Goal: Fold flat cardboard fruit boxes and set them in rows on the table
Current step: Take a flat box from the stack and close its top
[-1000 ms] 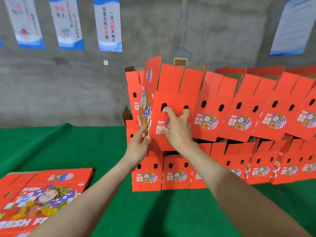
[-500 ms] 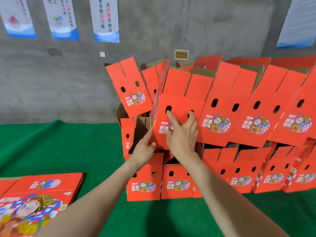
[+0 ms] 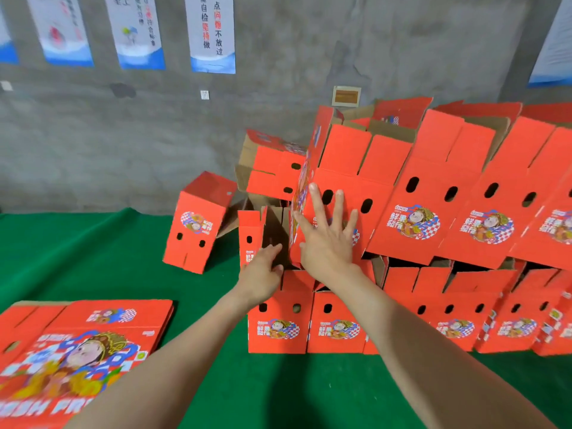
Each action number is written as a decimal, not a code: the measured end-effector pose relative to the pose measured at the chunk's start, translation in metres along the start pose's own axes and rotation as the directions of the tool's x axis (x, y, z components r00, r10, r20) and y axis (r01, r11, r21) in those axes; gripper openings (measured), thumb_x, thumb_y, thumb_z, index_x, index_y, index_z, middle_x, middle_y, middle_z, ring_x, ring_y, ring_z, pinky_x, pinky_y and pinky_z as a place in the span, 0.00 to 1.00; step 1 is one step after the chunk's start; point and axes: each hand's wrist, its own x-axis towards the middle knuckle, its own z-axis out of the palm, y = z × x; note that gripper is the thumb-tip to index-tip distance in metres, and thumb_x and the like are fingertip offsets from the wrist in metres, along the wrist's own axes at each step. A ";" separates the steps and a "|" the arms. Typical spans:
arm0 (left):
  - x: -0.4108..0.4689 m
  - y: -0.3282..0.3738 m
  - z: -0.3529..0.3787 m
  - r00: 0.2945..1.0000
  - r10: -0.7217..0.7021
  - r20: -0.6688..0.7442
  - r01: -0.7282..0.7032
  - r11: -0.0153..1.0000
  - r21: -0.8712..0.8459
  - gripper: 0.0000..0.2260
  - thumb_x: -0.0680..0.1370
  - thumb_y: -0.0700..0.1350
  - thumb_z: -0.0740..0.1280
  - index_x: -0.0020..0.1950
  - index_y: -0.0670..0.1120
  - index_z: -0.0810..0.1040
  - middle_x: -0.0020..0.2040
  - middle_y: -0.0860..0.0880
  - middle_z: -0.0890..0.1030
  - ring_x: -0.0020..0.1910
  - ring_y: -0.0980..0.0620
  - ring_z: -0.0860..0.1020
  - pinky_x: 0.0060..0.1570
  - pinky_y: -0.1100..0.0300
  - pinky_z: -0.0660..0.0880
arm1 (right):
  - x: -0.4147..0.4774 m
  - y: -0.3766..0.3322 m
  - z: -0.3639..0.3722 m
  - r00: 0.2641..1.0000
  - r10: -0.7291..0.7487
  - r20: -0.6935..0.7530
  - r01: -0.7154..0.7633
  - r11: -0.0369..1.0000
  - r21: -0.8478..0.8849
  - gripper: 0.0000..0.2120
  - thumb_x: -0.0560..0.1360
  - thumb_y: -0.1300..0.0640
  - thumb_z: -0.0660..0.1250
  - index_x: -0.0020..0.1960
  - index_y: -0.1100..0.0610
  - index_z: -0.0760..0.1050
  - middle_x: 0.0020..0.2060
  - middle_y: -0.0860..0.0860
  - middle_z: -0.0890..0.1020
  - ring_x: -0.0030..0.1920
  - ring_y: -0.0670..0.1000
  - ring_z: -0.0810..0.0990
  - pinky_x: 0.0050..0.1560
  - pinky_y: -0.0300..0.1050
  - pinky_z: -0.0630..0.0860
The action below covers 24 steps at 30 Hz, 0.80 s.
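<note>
Red folded fruit boxes stand in two stacked rows on the green table point(image 3: 93, 258). My right hand point(image 3: 325, 239) presses flat, fingers spread, on the front of the upper row's leftmost box point(image 3: 349, 193), which leans. My left hand point(image 3: 263, 274) touches the bottom left corner of that box, fingers loosely curled at a brown flap. One folded box point(image 3: 198, 224) lies tumbled upside down to the left of the rows. Another box point(image 3: 272, 168) sits tilted on its side behind my hands.
A pile of flat unfolded red boxes point(image 3: 77, 345) lies at the table's near left. The lower row point(image 3: 334, 323) runs to the right edge of view. Behind the table is a grey concrete wall with hanging posters point(image 3: 212, 32).
A box at the left end of the upper row has fallen onto the table, upside down. Another has tipped onto its side. My right hand stays pressed on the leaning box.
</note>
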 end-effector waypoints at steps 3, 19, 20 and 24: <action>-0.010 -0.007 -0.010 0.999 -0.001 -0.046 -0.003 0.996 -0.088 0.21 0.80 0.39 0.60 0.73 0.44 0.66 0.76 0.44 0.59 0.76 0.50 0.56 0.73 0.59 0.52 | -0.001 -0.007 -0.006 1.000 0.022 -0.010 -0.022 1.000 -0.010 0.34 0.73 0.55 0.65 0.76 0.46 0.56 0.74 0.50 0.29 0.73 0.67 0.31 0.69 0.70 0.38; -0.061 -0.047 -0.051 0.997 -0.072 0.009 0.070 0.931 -0.357 0.16 0.81 0.40 0.59 0.69 0.41 0.71 0.67 0.46 0.74 0.64 0.54 0.71 0.66 0.62 0.64 | -0.011 -0.040 -0.046 0.993 0.103 0.063 -0.115 0.968 0.225 0.26 0.77 0.56 0.63 0.74 0.53 0.61 0.77 0.59 0.45 0.76 0.63 0.46 0.74 0.60 0.50; -0.067 -0.054 -0.057 0.996 -0.085 -0.010 0.076 0.935 -0.347 0.16 0.81 0.41 0.60 0.69 0.41 0.71 0.67 0.46 0.74 0.65 0.53 0.71 0.65 0.62 0.64 | -0.014 -0.050 -0.050 0.997 0.078 -0.017 -0.067 0.934 0.352 0.23 0.77 0.57 0.64 0.71 0.57 0.66 0.76 0.61 0.53 0.75 0.62 0.53 0.73 0.57 0.56; -0.100 -0.105 -0.086 0.984 -0.170 -0.052 0.146 0.938 -0.316 0.17 0.81 0.41 0.61 0.69 0.39 0.69 0.68 0.43 0.72 0.67 0.50 0.71 0.66 0.63 0.63 | -0.048 -0.106 -0.046 0.990 -0.119 -0.077 0.142 0.788 0.600 0.14 0.77 0.61 0.63 0.62 0.63 0.74 0.60 0.59 0.76 0.61 0.61 0.74 0.61 0.52 0.69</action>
